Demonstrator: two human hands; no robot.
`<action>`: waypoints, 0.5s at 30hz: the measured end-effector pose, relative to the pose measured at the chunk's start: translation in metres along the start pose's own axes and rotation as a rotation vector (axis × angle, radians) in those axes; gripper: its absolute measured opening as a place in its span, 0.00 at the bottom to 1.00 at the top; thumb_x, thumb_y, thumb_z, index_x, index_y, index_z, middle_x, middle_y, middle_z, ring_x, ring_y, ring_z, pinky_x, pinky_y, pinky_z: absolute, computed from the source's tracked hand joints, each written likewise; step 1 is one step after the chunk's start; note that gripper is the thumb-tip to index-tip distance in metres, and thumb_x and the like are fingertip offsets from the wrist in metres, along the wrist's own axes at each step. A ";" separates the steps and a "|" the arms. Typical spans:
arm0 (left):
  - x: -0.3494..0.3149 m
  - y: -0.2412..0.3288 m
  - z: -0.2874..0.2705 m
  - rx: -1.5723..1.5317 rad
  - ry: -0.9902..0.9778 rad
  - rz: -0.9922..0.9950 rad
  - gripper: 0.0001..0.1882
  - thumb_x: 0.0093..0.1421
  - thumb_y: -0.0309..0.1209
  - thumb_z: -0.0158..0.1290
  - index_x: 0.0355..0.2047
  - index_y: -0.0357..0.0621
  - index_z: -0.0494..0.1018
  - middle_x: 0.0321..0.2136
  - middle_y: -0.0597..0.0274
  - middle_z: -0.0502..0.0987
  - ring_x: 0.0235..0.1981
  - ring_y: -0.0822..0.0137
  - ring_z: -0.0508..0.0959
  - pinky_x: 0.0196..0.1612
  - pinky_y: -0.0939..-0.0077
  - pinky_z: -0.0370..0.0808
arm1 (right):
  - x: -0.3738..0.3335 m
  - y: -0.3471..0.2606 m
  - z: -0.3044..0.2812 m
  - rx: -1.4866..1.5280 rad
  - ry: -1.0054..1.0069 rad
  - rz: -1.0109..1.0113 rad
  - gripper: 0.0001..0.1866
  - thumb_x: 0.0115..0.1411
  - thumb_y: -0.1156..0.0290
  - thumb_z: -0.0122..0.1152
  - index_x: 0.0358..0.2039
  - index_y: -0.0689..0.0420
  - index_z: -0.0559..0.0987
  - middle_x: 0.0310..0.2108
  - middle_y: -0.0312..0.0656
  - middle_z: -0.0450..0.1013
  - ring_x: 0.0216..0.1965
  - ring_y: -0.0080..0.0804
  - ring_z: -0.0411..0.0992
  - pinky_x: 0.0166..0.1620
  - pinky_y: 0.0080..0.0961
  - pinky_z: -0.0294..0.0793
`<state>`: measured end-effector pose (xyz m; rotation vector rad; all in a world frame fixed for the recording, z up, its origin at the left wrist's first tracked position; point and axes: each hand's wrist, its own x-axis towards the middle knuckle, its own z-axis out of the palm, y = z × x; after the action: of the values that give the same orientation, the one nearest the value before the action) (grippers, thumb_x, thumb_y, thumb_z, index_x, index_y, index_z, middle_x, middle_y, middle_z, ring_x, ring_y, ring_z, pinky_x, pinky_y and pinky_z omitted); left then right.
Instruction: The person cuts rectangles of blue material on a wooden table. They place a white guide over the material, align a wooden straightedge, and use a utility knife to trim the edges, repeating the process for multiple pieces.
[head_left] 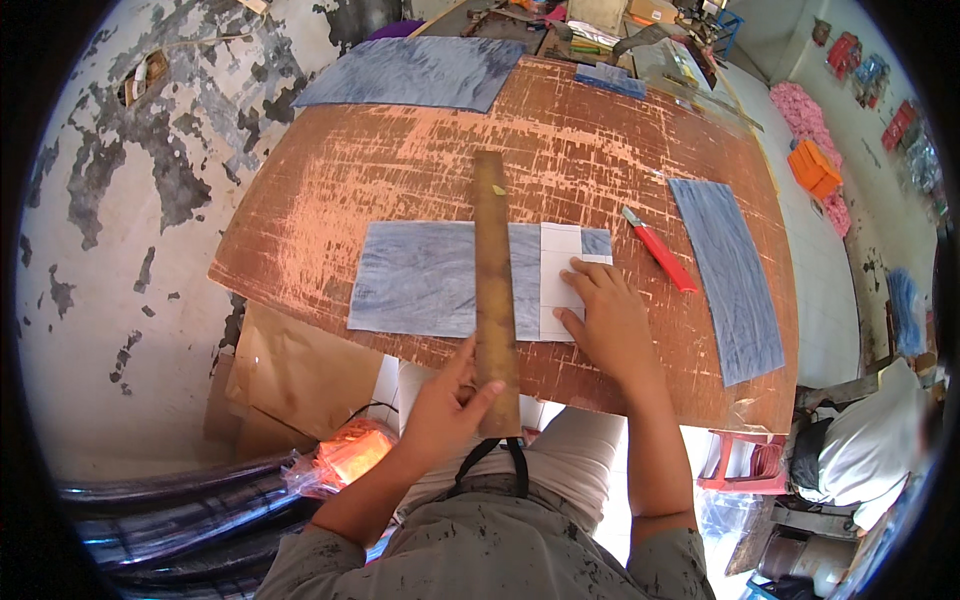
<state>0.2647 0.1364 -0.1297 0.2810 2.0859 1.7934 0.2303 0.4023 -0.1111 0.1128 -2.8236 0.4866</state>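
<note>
My left hand (445,405) grips the near end of a long yellowish-brown straightedge (492,230), its thumb and fingers on either side. The straightedge lies front to back across a blue-grey marbled sheet (420,275) on the table. At the sheet's right part is a white rectangular piece (560,285) with thin lines on it. My right hand (608,315) rests on that piece, its fingers apart and stretched out; they cover part of it. To the right of this hand lies a red-handled cutter knife (663,255), its tip pointing away from me.
A narrow blue-grey strip (728,285) lies at the right of the scratched brown table (380,170). A larger marbled sheet (415,72) is at the far left edge, with small blue pieces (610,80) at the back. Another person (855,450) sits at the lower right, near a red stool (742,462).
</note>
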 end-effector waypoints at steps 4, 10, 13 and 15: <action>-0.016 -0.003 0.010 0.336 -0.092 0.005 0.42 0.71 0.38 0.61 0.78 0.38 0.55 0.30 0.55 0.81 0.25 0.66 0.80 0.31 0.69 0.76 | 0.000 0.001 0.000 0.018 -0.001 0.004 0.25 0.61 0.62 0.73 0.58 0.55 0.82 0.64 0.41 0.74 0.66 0.45 0.70 0.66 0.46 0.71; 0.003 0.008 -0.014 0.736 0.052 0.273 0.34 0.66 0.40 0.66 0.69 0.44 0.71 0.35 0.56 0.83 0.31 0.57 0.83 0.38 0.60 0.79 | 0.000 -0.001 0.001 0.020 0.012 -0.018 0.25 0.62 0.62 0.72 0.58 0.57 0.82 0.64 0.43 0.74 0.66 0.45 0.70 0.66 0.47 0.71; 0.066 0.022 -0.044 0.884 0.080 0.598 0.35 0.61 0.45 0.69 0.65 0.44 0.75 0.56 0.48 0.76 0.57 0.48 0.76 0.60 0.50 0.72 | -0.001 0.001 0.000 -0.001 0.006 -0.011 0.25 0.62 0.62 0.72 0.58 0.56 0.82 0.64 0.43 0.74 0.67 0.45 0.69 0.66 0.46 0.71; 0.102 0.023 -0.059 0.913 0.061 0.662 0.37 0.59 0.47 0.70 0.65 0.44 0.74 0.64 0.45 0.71 0.65 0.45 0.71 0.67 0.46 0.67 | -0.001 0.002 0.001 0.020 -0.003 -0.009 0.25 0.62 0.61 0.72 0.59 0.56 0.82 0.64 0.42 0.74 0.67 0.45 0.69 0.67 0.46 0.71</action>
<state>0.1460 0.1262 -0.1153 1.2801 2.9544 0.9412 0.2307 0.4036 -0.1125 0.1301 -2.8201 0.5133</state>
